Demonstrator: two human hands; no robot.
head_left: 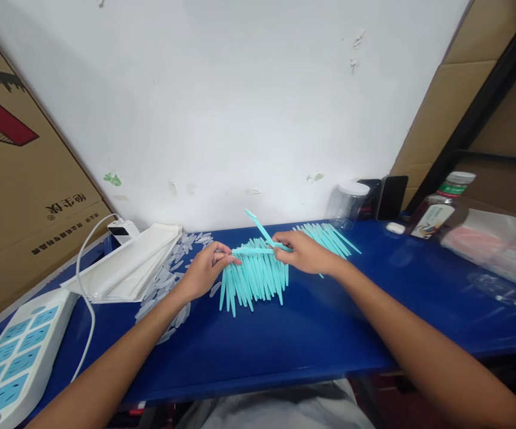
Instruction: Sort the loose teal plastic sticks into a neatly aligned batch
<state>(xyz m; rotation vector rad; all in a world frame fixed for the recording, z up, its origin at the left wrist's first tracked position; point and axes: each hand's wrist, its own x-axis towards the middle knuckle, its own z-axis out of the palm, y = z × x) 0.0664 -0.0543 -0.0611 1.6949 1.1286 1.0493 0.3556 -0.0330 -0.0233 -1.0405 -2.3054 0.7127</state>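
Two turquoise sticks [262,230] over a pile [253,280]
The right hand [303,253] grip pinches both; the left hand [207,268] grip pinches one's tip.

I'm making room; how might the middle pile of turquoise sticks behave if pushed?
The pile would probably slide apart, since its sticks overlap with no visible tie. Each is probably light, being slim, and fairly stiff: the stick angled up from the right hand shows no sag.

My sticks [258,277] were plain turquoise, small plastic pieces [162,289] translucent whitish. I had a solid blue tabletop [329,325], white power strip [47,351] with light-blue socket panels [15,332], brown carton [16,196] with red and black print [8,122].
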